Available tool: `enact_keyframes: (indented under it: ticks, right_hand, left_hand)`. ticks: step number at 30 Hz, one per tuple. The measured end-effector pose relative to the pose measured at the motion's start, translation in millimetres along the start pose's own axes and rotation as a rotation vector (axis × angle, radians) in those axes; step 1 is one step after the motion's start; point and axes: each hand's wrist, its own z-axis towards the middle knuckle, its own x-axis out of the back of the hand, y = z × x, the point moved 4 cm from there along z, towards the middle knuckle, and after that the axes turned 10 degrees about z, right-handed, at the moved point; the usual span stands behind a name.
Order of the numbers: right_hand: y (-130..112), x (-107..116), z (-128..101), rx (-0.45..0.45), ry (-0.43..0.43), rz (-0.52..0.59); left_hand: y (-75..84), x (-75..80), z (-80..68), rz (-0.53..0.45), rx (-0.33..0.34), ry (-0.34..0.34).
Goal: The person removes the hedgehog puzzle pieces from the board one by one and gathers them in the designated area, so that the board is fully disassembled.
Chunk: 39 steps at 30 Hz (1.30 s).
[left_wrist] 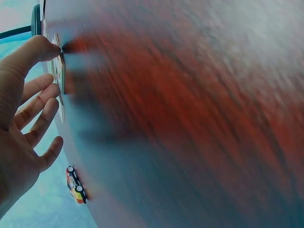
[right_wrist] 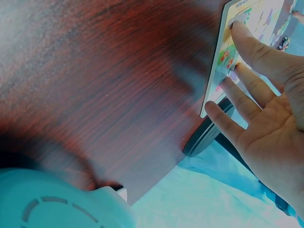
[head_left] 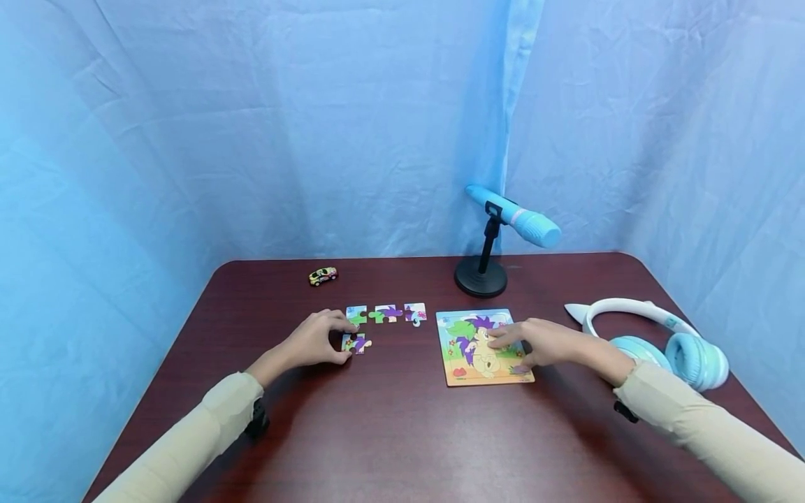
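Note:
In the head view my left hand (head_left: pixel 317 339) is at a loose jigsaw piece (head_left: pixel 358 343) with green and purple print, its thumb and forefinger pinching the piece's edges at the tabletop. In the left wrist view, the other fingers of that left hand (left_wrist: pixel 31 104) are loosely bent. Just behind lie three more puzzle pieces, left (head_left: pixel 356 314), middle (head_left: pixel 386 314) and right (head_left: pixel 416 311). My right hand (head_left: pixel 544 342) rests on a square picture puzzle board (head_left: pixel 459 355), its thumb and fingertips touching the surface. In the right wrist view the right hand's fingers (right_wrist: pixel 242 97) are spread and fairly straight.
A small toy car (head_left: pixel 323 276) stands at the back left. A blue microphone (head_left: pixel 512 215) sits on a black round-based stand (head_left: pixel 481 277) behind the board. White and teal headphones (head_left: pixel 698 360) lie at the right, near my right forearm. Blue cloth (head_left: pixel 346 140) hangs behind the table.

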Motion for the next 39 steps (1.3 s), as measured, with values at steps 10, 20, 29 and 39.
enact_keyframes:
  ticks: [10,20,29,39]
  right_hand:
    - [-1.6,-1.1,-1.9,0.002,0.017,-0.043]
    - [0.4,0.0,-4.5,0.048,0.096,-0.097]
    - [2.1,1.4,-3.5,0.059,0.116,-0.097]
    - [2.5,1.0,-3.2,0.059,0.116,-0.106]
  left_hand:
    - [30.9,-1.5,31.7,0.026,-0.093,0.06]
    - [101.9,-16.4,82.5,-0.01,-0.154,-0.054]
    - [144.2,-39.2,122.0,0.039,-0.128,-0.153]
    - [157.7,-54.6,137.5,0.048,-0.114,-0.176]
